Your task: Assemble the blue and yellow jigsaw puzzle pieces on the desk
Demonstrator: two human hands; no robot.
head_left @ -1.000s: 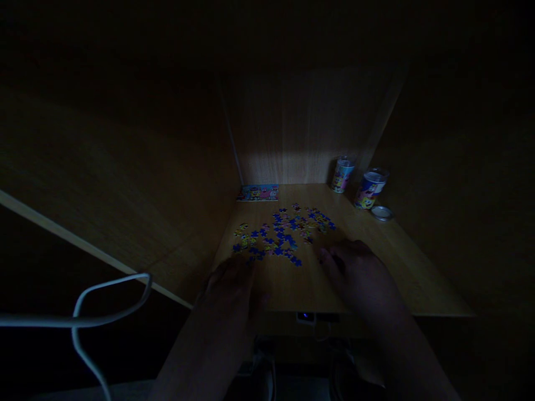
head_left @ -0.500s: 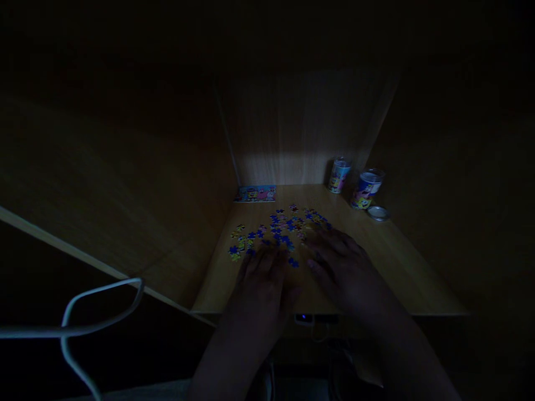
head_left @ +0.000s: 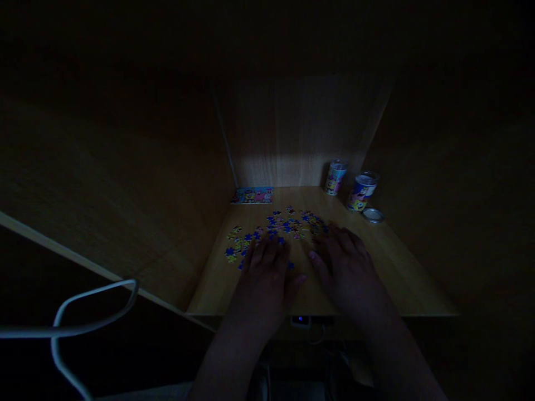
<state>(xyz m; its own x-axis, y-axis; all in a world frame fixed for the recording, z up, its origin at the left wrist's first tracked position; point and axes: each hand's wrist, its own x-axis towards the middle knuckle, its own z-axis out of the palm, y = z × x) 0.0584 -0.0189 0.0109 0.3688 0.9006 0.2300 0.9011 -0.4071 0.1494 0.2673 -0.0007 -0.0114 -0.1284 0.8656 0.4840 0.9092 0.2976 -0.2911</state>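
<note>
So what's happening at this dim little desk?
A person sits at a wooden desk in low light, with loose jigsaw pieces scattered across it. Both hands lie flat, fingers spread, at the near edge of the scatter: the left hand over the pieces on its side, the right hand beside it. Neither visibly holds a piece. At the back lie a printed picture card, two printed tins and a round lid.

Two printed cartoon tins point(head_left: 334, 177) point(head_left: 360, 192) and a round metal lid point(head_left: 373, 215) are seen at the wooden desk's point(head_left: 401, 273) far right; a white cable point(head_left: 79, 301) is looped at left.
</note>
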